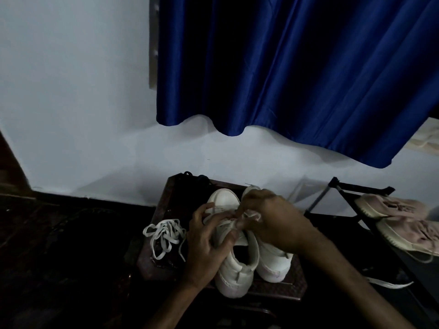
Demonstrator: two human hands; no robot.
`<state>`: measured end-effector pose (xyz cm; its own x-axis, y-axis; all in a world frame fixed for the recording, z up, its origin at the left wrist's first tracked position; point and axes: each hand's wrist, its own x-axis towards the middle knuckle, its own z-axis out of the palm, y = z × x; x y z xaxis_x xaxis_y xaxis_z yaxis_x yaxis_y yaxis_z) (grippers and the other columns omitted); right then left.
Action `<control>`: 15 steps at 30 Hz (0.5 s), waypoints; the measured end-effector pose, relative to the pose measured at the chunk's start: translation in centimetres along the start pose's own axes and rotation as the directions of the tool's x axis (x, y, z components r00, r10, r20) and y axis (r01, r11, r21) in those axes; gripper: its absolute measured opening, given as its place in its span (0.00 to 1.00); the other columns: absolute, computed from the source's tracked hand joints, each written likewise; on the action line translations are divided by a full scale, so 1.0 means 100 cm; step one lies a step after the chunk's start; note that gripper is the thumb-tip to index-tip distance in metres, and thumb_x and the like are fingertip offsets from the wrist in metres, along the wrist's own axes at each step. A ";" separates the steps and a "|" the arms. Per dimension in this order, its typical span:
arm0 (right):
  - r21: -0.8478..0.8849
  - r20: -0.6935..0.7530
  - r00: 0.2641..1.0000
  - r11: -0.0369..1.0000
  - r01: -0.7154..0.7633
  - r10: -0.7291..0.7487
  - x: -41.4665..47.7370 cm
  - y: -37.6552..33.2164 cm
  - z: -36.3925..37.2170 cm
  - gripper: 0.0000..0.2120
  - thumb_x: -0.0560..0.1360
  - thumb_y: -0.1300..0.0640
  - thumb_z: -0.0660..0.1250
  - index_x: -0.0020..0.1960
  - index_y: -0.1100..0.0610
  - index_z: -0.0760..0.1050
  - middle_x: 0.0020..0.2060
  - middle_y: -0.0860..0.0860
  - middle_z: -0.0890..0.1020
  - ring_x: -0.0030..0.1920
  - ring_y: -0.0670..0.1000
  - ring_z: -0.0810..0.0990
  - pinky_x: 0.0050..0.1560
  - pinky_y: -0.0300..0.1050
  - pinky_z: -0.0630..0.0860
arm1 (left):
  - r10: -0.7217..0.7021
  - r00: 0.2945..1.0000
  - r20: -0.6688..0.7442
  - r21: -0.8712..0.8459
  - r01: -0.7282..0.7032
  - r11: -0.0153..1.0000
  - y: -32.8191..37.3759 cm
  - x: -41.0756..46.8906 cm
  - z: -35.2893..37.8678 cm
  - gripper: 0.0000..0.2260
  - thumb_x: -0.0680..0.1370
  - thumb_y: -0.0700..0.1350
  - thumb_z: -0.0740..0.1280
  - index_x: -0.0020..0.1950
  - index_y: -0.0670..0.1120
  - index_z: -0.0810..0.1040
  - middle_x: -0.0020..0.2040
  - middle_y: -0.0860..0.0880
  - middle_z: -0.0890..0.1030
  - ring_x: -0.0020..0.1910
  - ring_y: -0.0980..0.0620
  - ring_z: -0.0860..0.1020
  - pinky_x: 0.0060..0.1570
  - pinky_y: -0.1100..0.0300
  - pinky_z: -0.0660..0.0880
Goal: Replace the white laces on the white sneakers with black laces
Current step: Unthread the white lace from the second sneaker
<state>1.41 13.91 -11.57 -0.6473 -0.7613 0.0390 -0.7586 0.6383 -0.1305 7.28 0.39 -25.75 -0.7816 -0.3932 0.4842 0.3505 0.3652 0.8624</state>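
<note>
My left hand [206,243] grips the left sneaker [235,267] by its tongue and side. My right hand [273,219] pinches a white lace [249,214] at that shoe's eyelets, above the right sneaker [273,260]. Both stand on the counter [280,283]. A loose lace [164,236] lies to their left, and black laces [194,178] lie at the far edge.
</note>
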 end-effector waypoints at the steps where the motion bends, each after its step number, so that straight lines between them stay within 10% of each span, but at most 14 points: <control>1: -0.072 -0.010 1.000 0.997 0.008 -0.008 0.003 -0.004 0.009 0.07 0.74 0.51 0.67 0.51 0.46 0.78 0.52 0.43 0.76 0.55 0.46 0.74 0.54 0.48 0.74 | -0.003 1.000 -0.001 -0.001 0.003 1.000 0.000 0.000 0.000 0.13 0.72 0.57 0.69 0.57 0.59 0.80 0.66 0.55 0.69 0.69 0.51 0.69 0.65 0.55 0.69; 8: 0.030 -0.275 0.935 0.974 -0.226 0.226 -0.003 0.030 -0.027 0.04 0.74 0.57 0.70 0.42 0.50 0.77 0.42 0.45 0.78 0.44 0.47 0.76 0.46 0.48 0.75 | 0.005 1.000 0.011 -0.003 -0.004 1.000 0.003 0.001 -0.003 0.15 0.70 0.53 0.69 0.56 0.60 0.79 0.66 0.55 0.69 0.69 0.52 0.68 0.66 0.63 0.65; 15: 0.003 -0.042 0.998 0.999 -0.043 0.043 -0.004 0.005 0.013 0.07 0.73 0.47 0.67 0.51 0.45 0.78 0.50 0.42 0.78 0.53 0.47 0.76 0.54 0.49 0.75 | -0.037 0.999 -0.004 -0.034 0.037 0.999 0.003 -0.001 -0.002 0.21 0.71 0.55 0.69 0.61 0.50 0.73 0.64 0.54 0.70 0.67 0.51 0.70 0.64 0.64 0.67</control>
<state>1.39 14.34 -12.95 -0.6821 -0.7275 0.0744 -0.7296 0.6703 -0.1353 7.53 0.37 -25.55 -0.7922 -0.4096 0.4524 0.3386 0.3219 0.8842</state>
